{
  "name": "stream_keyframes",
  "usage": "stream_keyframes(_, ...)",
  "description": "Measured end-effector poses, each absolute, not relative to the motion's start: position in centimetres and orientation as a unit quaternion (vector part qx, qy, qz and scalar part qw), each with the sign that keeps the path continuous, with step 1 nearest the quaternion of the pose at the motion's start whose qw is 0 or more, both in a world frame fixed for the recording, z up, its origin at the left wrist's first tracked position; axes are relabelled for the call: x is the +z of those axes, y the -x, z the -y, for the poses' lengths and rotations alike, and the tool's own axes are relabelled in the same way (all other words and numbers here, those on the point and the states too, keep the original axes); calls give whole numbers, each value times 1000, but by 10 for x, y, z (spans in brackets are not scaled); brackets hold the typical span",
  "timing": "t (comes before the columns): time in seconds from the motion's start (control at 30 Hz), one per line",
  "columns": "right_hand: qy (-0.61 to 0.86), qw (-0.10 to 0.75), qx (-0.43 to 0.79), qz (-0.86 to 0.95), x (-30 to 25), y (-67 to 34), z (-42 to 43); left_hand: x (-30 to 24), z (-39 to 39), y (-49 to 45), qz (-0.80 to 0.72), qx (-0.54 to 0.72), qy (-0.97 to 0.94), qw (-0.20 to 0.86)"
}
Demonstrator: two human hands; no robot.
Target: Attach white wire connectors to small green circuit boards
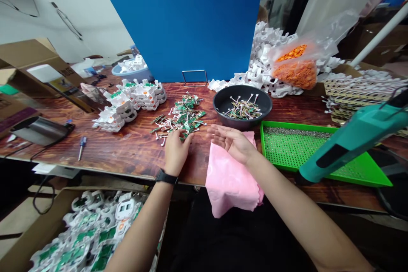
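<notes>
My left hand (176,152), with a black band on its wrist, is at the near edge of a loose pile of small green circuit boards with white-plugged wires (188,114). Its thumb and forefinger are apart, with boards showing just beyond them; the other fingertips are hidden. My right hand (234,141) is open, palm turned inward and fingers stretched out, holding nothing. Beneath it a pink cloth (231,178) hangs over the table's front edge. Behind that hand stands a dark round bowl (219,104) holding more wired pieces.
Stacked white housings (116,112) stand left, near a screwdriver (82,148). A green perforated tray (287,146) lies right, with a teal handheld tool (350,140) across it. Bagged orange parts (295,72) rest on white housings behind. A box of housings (92,229) is below left.
</notes>
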State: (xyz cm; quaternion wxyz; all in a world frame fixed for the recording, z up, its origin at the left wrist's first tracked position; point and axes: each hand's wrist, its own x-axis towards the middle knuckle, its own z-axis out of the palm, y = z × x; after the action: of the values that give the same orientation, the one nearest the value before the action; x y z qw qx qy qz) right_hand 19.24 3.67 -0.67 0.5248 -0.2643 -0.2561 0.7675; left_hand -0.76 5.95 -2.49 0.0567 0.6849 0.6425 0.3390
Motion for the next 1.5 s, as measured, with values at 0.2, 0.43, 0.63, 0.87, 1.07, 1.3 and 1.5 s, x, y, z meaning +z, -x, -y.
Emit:
stream_keyframes(0.2,323,503,761,252,-10,-190,-36,-18,-77,7,-610,318,-725,8)
stream_keyframes(0.43,350,463,739,342,-8,-182,-32,-12,-27,-1,-478,436,-762,2)
stream_keyframes(0.63,339,442,728,400,-5,-181,-28,-23,-5,3,-457,433,-773,81)
stream_keyframes(0.87,367,469,697,399,-12,-179,-31,-24,-2,-3,-455,480,-730,172)
stream_keyframes(1.07,389,485,636,457,-21,-174,-34,-15,-8,-14,-479,482,-647,346)
stream_keyframes(1.3,402,498,596,485,-26,-174,-37,-16,-9,-13,-481,492,-648,327)
stream_keyframes(1.5,407,510,590,475,-29,-173,-38,-19,-10,-12,-497,478,-649,321)
